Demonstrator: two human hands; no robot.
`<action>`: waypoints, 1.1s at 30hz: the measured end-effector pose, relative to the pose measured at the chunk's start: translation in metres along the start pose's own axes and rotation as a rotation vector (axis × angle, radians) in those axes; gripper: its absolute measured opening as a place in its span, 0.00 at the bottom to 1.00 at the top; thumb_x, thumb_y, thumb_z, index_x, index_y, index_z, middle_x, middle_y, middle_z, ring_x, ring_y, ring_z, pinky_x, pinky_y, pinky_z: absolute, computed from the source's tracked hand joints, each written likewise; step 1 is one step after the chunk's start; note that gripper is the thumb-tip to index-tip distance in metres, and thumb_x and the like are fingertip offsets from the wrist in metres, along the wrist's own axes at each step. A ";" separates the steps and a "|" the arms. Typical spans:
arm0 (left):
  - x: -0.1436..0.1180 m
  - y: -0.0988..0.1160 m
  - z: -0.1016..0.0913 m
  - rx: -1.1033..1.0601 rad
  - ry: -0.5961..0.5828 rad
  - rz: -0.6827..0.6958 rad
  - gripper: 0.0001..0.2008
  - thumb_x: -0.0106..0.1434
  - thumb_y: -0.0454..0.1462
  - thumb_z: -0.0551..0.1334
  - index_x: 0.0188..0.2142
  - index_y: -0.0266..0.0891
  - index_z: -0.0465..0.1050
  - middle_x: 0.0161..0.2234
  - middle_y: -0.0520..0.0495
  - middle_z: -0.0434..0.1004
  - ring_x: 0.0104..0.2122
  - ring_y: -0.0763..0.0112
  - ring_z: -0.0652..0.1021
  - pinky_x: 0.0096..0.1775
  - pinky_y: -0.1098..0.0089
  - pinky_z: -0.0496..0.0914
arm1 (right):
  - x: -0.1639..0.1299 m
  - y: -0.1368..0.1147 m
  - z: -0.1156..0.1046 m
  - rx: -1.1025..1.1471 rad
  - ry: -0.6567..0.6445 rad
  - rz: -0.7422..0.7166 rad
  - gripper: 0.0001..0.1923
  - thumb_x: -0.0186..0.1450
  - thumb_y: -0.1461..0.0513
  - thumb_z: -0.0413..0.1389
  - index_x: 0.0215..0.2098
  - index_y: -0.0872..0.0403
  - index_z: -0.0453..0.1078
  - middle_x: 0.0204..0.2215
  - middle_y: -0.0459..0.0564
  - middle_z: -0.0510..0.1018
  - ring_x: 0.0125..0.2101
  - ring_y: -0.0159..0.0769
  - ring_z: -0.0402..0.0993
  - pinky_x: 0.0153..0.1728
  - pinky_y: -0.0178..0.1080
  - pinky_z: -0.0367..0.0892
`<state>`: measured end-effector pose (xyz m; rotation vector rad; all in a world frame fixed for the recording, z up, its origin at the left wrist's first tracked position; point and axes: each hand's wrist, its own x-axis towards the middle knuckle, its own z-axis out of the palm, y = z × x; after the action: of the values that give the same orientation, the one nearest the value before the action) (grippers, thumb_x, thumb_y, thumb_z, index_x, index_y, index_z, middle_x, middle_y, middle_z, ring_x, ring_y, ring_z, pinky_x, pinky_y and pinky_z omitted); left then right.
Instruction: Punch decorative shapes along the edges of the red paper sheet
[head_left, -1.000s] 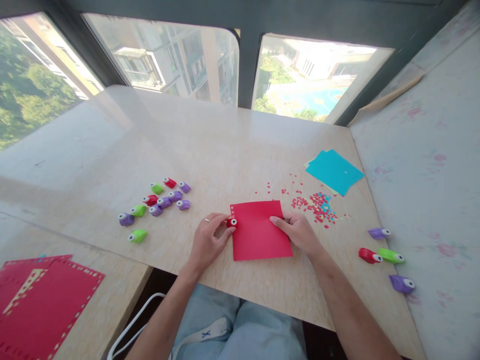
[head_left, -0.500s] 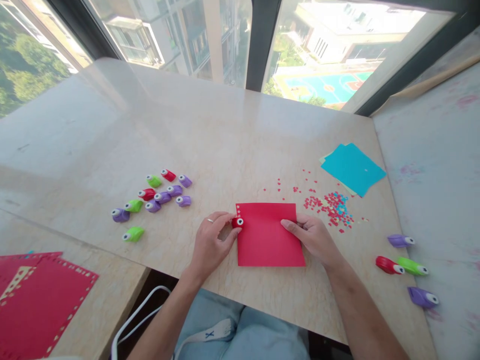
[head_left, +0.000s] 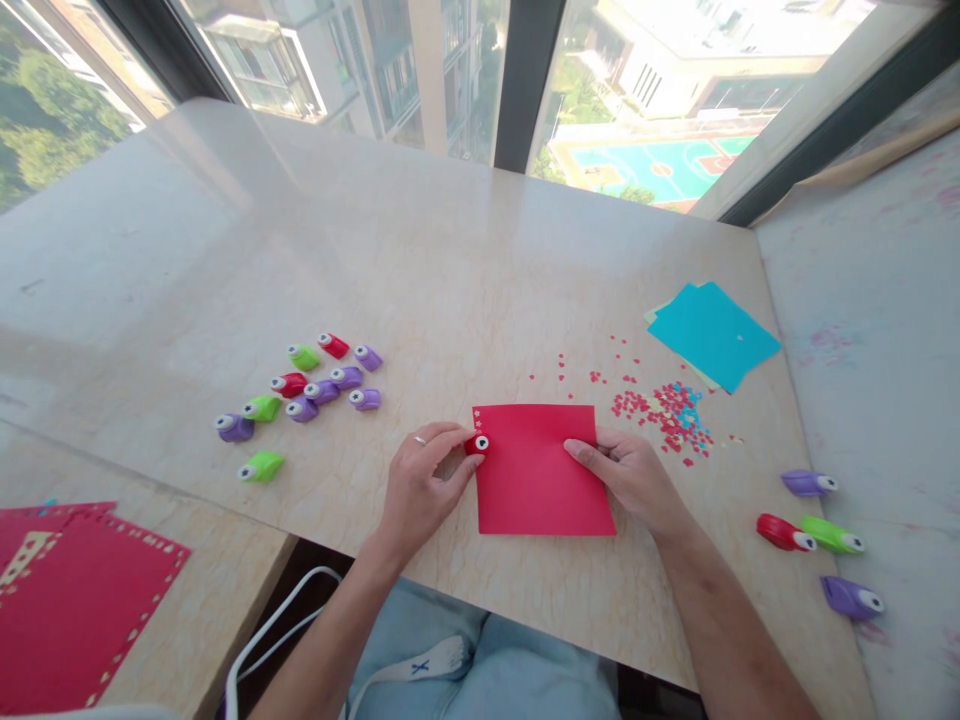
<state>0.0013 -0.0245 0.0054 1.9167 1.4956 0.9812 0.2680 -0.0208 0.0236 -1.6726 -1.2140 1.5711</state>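
Observation:
A red sheet of paper (head_left: pixel 540 485) lies at the front of the marble-look table, with a short row of small punched holes at its upper left edge. My left hand (head_left: pixel 427 475), a ring on one finger, pinches a small red craft punch (head_left: pixel 478 444) that sits on the sheet's left edge just below those holes. At the right edge my right hand (head_left: pixel 626 472) grips the paper, thumb on top and fingers mostly hidden behind it.
Several purple, green and red craft punches (head_left: pixel 321 391) stand to the left, more (head_left: pixel 810 538) at the right. Red and blue paper bits (head_left: pixel 667 412) lie near blue sheets (head_left: pixel 716 335). Punched red sheets (head_left: pixel 90 620) lie at lower left. A white cable (head_left: pixel 259 625) hangs by the table edge.
The view has shifted slightly. Both hands keep their hold on the red paper and the red craft punch, with hardly any movement.

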 end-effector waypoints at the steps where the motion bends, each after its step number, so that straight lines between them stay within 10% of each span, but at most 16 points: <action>1: 0.000 0.000 0.000 -0.005 0.000 0.000 0.09 0.63 0.39 0.65 0.42 0.42 0.77 0.42 0.44 0.78 0.42 0.64 0.78 0.44 0.63 0.73 | 0.000 -0.001 0.000 -0.008 0.000 -0.001 0.27 0.58 0.42 0.60 0.40 0.57 0.77 0.35 0.57 0.82 0.34 0.47 0.79 0.28 0.40 0.74; 21: 0.001 0.009 -0.016 -0.139 0.068 -0.170 0.16 0.62 0.46 0.63 0.43 0.38 0.73 0.36 0.47 0.74 0.30 0.74 0.72 0.33 0.73 0.69 | 0.001 -0.001 0.002 -0.068 0.001 -0.140 0.26 0.61 0.44 0.58 0.38 0.59 0.76 0.34 0.55 0.82 0.31 0.43 0.78 0.27 0.36 0.70; 33: 0.050 -0.002 -0.040 -0.262 -0.454 -0.714 0.25 0.54 0.57 0.62 0.22 0.39 0.59 0.16 0.56 0.57 0.15 0.82 0.55 0.18 0.76 0.46 | 0.004 0.000 0.004 -0.094 0.033 -0.174 0.27 0.60 0.44 0.57 0.37 0.60 0.76 0.32 0.56 0.81 0.30 0.42 0.77 0.25 0.36 0.67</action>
<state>-0.0247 0.0227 0.0393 1.1623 1.5030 0.3591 0.2637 -0.0182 0.0210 -1.5965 -1.3950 1.3961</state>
